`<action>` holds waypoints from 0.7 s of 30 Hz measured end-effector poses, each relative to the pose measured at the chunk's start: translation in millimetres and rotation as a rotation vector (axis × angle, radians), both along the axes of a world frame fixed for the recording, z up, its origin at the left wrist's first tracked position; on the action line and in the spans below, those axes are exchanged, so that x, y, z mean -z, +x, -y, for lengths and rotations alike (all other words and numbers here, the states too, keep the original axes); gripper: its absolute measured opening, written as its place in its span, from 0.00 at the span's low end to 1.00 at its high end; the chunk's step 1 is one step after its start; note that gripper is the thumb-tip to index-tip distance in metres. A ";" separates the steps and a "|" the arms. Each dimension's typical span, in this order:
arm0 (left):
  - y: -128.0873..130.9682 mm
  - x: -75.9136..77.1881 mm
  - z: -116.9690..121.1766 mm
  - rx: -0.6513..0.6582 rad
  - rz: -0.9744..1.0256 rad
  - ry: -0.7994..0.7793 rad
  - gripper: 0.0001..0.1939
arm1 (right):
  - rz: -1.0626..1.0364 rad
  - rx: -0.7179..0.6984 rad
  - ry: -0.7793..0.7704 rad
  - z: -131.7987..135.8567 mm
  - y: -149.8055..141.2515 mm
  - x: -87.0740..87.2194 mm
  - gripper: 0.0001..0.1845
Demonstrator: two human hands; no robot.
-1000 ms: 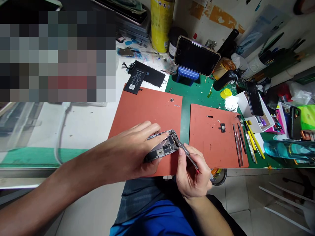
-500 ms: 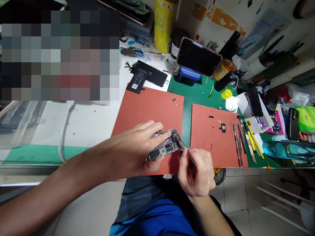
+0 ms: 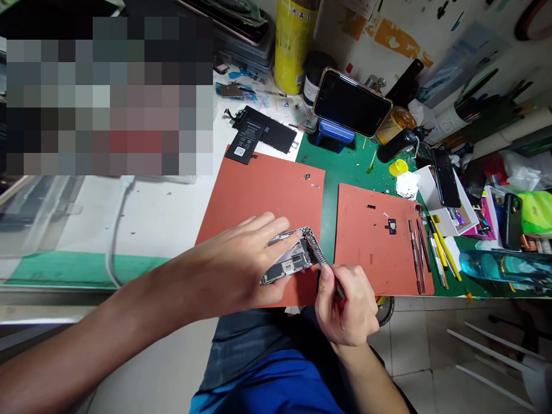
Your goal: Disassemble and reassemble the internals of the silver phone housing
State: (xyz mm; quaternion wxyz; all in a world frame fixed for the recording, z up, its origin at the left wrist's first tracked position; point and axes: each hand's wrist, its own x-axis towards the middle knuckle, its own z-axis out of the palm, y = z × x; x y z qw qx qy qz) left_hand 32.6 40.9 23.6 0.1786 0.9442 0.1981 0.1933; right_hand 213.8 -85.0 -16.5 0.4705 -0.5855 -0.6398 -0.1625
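Observation:
My left hand [image 3: 244,256] grips an opened smartphone [image 3: 288,265] from its left side, fingers across the top and thumb along the near edge. The phone's bare circuit board and metal frame show, tilted over the red mat [image 3: 263,190]. My right hand [image 3: 347,305] pinches ridged metal tweezers [image 3: 318,253] between thumb and fingers. Their tips reach into the phone's right end; what they touch there is too small to tell. Beyond the hands, a black phone battery [image 3: 245,141] overlaps the mat's far left corner.
A second red mat [image 3: 353,247] at right carries small parts and slim metal tools [image 3: 416,253]. A smartphone [image 3: 352,103] leans on a blue stand [image 3: 334,135]. Farther right are a white box [image 3: 468,215] and a blue bottle [image 3: 495,264]. A yellow can [image 3: 295,46] stands behind.
The view has shifted slightly. My right hand has turned a little and moved slightly right, the tweezers still at the phone's right end. My left hand keeps its hold on the phone.

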 end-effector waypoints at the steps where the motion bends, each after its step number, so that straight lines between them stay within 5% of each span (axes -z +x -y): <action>1: -0.7 1.0 -0.1 0.030 -0.024 0.015 0.18 | -0.019 -0.003 -0.001 0.2 -0.7 0.5 0.18; 21: -2.4 1.3 -1.9 0.040 -0.006 0.003 0.16 | -0.056 0.003 -0.026 4.7 -3.0 10.8 0.23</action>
